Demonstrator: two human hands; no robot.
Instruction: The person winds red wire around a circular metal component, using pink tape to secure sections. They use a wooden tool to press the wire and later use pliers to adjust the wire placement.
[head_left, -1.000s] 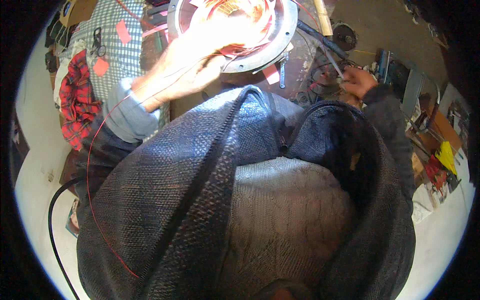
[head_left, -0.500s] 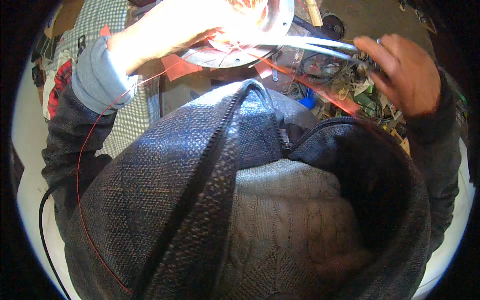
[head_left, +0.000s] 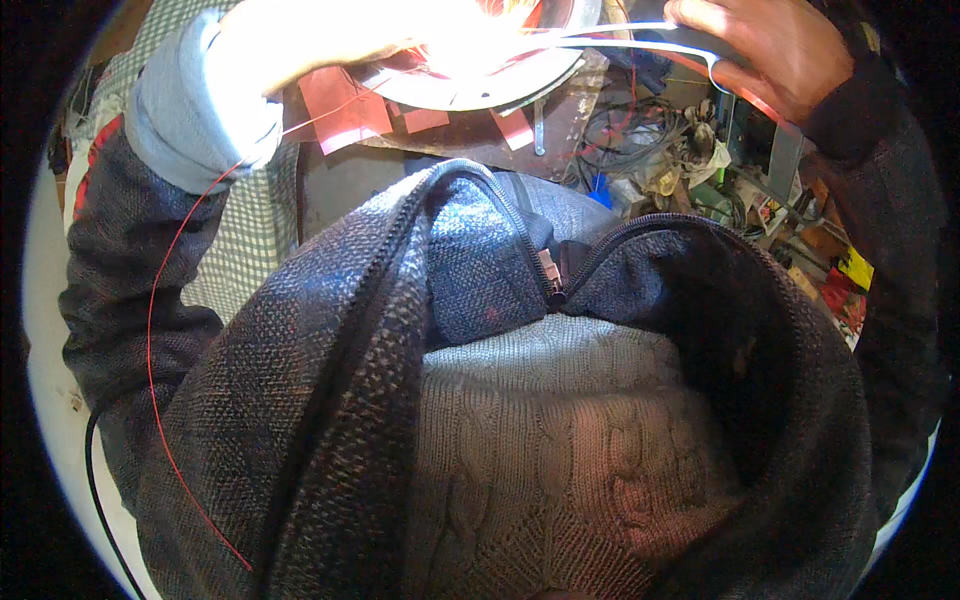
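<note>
A round metal motor housing (head_left: pixel 480 97) with copper wire windings (head_left: pixel 515 10) lies at the top, partly beyond the frame edge. My left hand (head_left: pixel 340 40) reaches over its left side. Strong glare washes out those fingers. My right hand (head_left: pixel 770 50) grips the handle end of long, shiny metal scissors (head_left: pixel 615 43). Their two arms converge leftward, and the far end disappears in the glare at the windings. A thin red wire (head_left: pixel 152 310) runs from near my left hand, past the grey cuff and down across my jacket.
Red paper pieces (head_left: pixel 345 112) lie at the housing's near edge, beside a slim metal tool (head_left: pixel 540 128). Tangled cables (head_left: pixel 630 135) and mixed scraps (head_left: pixel 700 165) clutter the right side. A checked cloth (head_left: pixel 245 240) hangs at left. A blue object (head_left: pixel 600 188) sits near my lap.
My right hand and the scissors have moved up and slightly left. The housing and my left hand also appear higher in the view, with the glare spread wider.
</note>
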